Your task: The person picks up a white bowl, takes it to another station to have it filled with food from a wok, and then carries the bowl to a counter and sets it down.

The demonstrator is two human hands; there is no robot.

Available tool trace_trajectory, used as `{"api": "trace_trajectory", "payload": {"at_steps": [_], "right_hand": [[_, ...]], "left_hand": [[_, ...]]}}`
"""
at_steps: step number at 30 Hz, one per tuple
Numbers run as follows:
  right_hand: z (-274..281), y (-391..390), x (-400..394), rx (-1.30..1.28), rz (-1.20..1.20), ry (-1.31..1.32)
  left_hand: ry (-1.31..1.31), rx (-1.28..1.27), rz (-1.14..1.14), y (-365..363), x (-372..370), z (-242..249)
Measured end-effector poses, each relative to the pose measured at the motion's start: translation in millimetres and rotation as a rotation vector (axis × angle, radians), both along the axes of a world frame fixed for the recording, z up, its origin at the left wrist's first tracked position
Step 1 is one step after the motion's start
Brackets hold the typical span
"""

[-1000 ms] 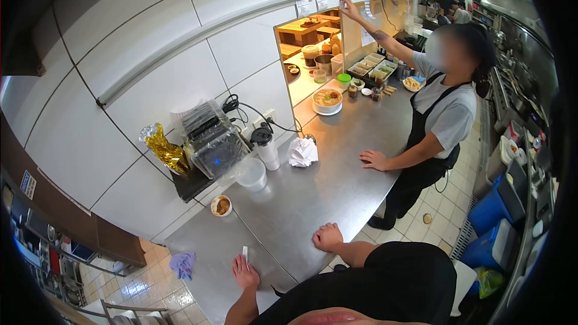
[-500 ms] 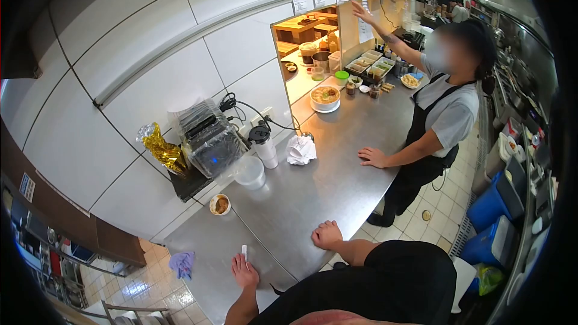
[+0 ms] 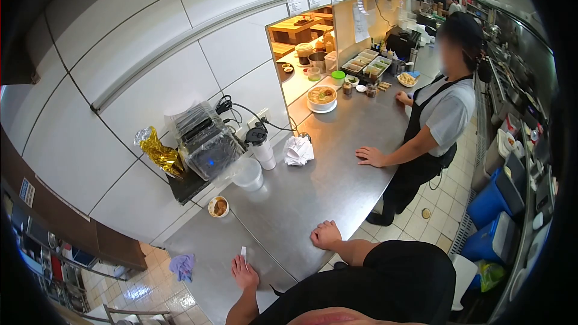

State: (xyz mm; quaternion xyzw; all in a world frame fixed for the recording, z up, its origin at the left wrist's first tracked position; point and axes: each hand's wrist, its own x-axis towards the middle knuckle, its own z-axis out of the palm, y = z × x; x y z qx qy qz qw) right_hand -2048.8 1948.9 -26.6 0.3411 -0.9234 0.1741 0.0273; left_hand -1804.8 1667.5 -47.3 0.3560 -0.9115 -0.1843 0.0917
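My left hand [image 3: 245, 273] lies palm down on the steel counter [image 3: 283, 204], fingers stretched forward. A small white paper slip [image 3: 243, 251] sticks out at its fingertips. My right hand [image 3: 326, 235] rests near the counter's front edge, its fingers curled in with nothing showing in them. Farther up the counter from my left hand is a white cup [image 3: 218, 206] with brown contents. Beyond it stand a translucent plastic tub [image 3: 248, 174], a white tumbler with a black lid [image 3: 261, 147] and a crumpled bundle of white paper [image 3: 298, 151].
A co-worker [image 3: 442, 108] in a black apron stands at the right, both hands on the counter. A bowl of soup [image 3: 322, 97] sits by the pass-through window. A plastic-wrapped machine [image 3: 208, 144] is against the wall. A purple cloth [image 3: 182, 266] hangs at the left edge.
The co-worker has lowered the raised arm from the paper strips on the wall to the counter and turned the head. My hands have stayed in place.
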Motion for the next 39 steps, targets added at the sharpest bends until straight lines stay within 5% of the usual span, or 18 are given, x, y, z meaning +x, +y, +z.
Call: {"api": "trace_trajectory", "payload": {"at_steps": [39], "right_hand": [[8.4, -0.3, 0.4, 0.035, -0.009, -0.063]], "left_hand": [[0.008, -0.014, -0.006, -1.6, 0.7, -6.9]]}}
